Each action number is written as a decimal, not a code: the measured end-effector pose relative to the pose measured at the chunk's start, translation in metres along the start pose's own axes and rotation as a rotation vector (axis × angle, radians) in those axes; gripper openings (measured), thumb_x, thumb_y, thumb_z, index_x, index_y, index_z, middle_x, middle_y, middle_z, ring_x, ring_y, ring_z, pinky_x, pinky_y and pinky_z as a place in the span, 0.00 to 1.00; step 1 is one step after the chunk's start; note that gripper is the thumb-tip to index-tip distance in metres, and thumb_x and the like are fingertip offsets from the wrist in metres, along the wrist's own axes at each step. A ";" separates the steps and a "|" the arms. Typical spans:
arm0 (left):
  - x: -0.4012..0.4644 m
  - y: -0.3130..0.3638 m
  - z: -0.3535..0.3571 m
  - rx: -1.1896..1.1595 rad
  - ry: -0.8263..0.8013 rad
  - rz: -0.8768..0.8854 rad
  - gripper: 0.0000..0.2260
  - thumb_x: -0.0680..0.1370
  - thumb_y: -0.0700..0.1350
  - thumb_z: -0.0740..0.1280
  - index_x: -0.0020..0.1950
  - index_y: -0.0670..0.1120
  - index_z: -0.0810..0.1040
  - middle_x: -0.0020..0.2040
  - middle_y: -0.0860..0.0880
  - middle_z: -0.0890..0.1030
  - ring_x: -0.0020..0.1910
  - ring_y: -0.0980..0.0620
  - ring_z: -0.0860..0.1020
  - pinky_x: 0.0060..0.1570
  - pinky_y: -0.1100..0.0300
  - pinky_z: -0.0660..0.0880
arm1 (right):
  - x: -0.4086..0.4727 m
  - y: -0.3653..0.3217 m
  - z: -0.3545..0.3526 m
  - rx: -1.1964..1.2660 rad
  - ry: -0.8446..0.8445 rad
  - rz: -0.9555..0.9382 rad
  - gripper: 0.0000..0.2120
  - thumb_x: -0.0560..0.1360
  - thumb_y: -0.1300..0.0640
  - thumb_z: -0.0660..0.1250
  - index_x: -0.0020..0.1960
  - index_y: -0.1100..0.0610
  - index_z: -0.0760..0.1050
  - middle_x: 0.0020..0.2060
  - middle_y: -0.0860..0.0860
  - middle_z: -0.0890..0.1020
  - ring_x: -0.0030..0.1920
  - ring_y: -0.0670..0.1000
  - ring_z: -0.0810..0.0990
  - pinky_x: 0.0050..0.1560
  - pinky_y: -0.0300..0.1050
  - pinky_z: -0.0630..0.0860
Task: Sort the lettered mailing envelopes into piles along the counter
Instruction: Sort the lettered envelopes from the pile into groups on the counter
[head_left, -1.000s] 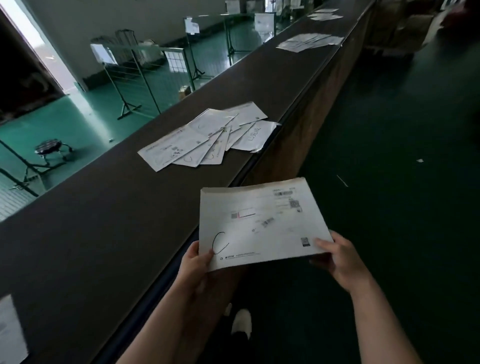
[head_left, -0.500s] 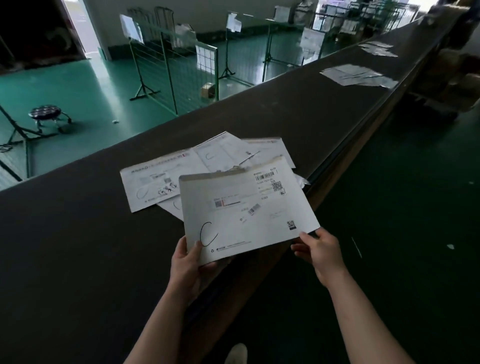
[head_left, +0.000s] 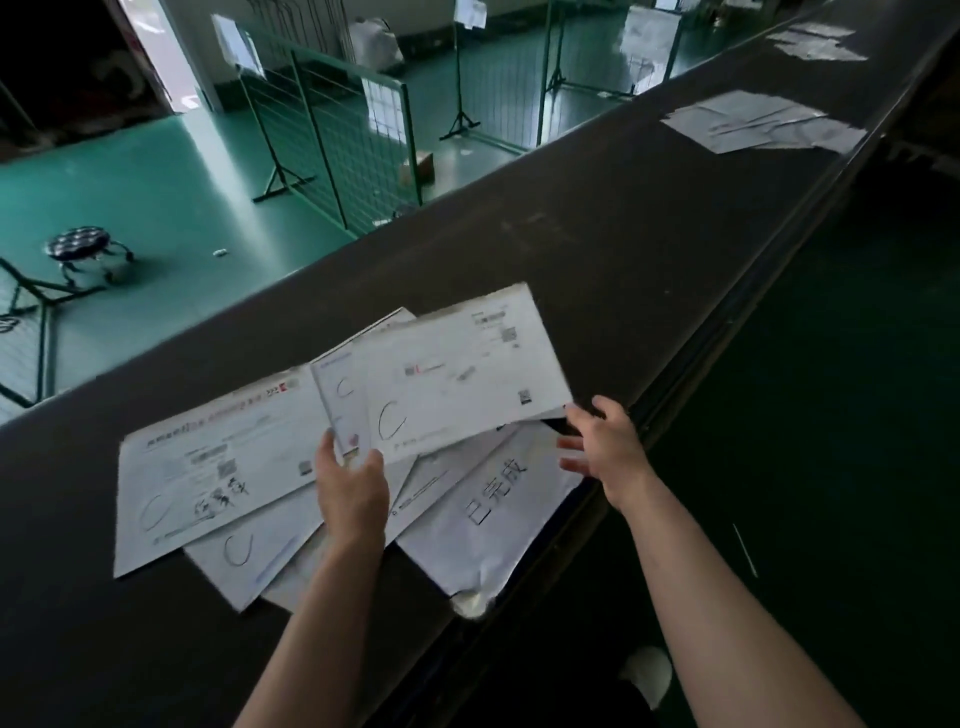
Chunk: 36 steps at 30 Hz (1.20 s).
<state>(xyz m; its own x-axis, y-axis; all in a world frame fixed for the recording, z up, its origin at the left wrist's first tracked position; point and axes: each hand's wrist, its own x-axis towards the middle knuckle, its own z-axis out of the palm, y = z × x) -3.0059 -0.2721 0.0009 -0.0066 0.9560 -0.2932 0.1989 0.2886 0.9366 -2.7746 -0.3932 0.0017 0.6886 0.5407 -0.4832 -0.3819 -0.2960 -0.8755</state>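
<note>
A white mailing envelope marked C (head_left: 462, 374) lies tilted over a fanned pile of C envelopes (head_left: 208, 467) on the dark counter (head_left: 571, 234). My left hand (head_left: 353, 488) pinches its lower left corner, the thumb beside a smaller envelope of the pile. My right hand (head_left: 602, 447) is just off the envelope's lower right corner, with its fingers spread and nothing in them. One envelope of the pile, with large printed characters (head_left: 493, 514), overhangs the counter's near edge. Two more piles lie farther along the counter, one (head_left: 753, 122) at mid distance and one (head_left: 815, 44) at the far end.
Beyond the counter's far side is a green floor with green mesh panels on stands (head_left: 332, 135), a small wheeled stool (head_left: 85, 249) and a cardboard box (head_left: 418, 166). The counter's raised near edge (head_left: 727, 322) runs diagonally. My white shoe (head_left: 649, 675) shows below.
The C envelope has been carried forward from in front of the counter and lowered onto the C pile. My right hand has let go of its corner and opened.
</note>
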 end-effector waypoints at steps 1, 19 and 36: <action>-0.005 -0.001 0.030 0.031 -0.021 0.014 0.27 0.81 0.40 0.65 0.79 0.49 0.62 0.70 0.49 0.72 0.54 0.58 0.77 0.60 0.54 0.72 | 0.012 -0.002 -0.017 -0.012 -0.008 0.020 0.29 0.83 0.53 0.66 0.80 0.56 0.59 0.57 0.51 0.78 0.53 0.57 0.84 0.47 0.54 0.83; -0.094 0.083 0.612 0.245 -0.794 -0.037 0.24 0.80 0.44 0.69 0.76 0.54 0.67 0.71 0.52 0.74 0.63 0.54 0.77 0.61 0.48 0.80 | 0.257 -0.125 -0.399 -0.007 0.160 0.100 0.05 0.84 0.54 0.64 0.58 0.52 0.78 0.53 0.53 0.84 0.49 0.53 0.85 0.45 0.46 0.82; -0.098 0.256 1.125 0.373 -1.194 0.106 0.11 0.82 0.39 0.66 0.65 0.44 0.76 0.50 0.45 0.84 0.51 0.45 0.84 0.49 0.52 0.82 | 0.570 -0.350 -0.690 0.122 0.426 0.092 0.06 0.83 0.55 0.65 0.57 0.53 0.80 0.50 0.54 0.86 0.47 0.54 0.88 0.50 0.52 0.84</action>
<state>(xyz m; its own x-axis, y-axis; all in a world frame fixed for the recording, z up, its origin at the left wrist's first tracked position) -1.8519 -0.3505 0.0536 0.8778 0.2734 -0.3934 0.4104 -0.0056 0.9119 -1.8227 -0.5249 0.0311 0.8309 0.1365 -0.5394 -0.5057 -0.2192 -0.8344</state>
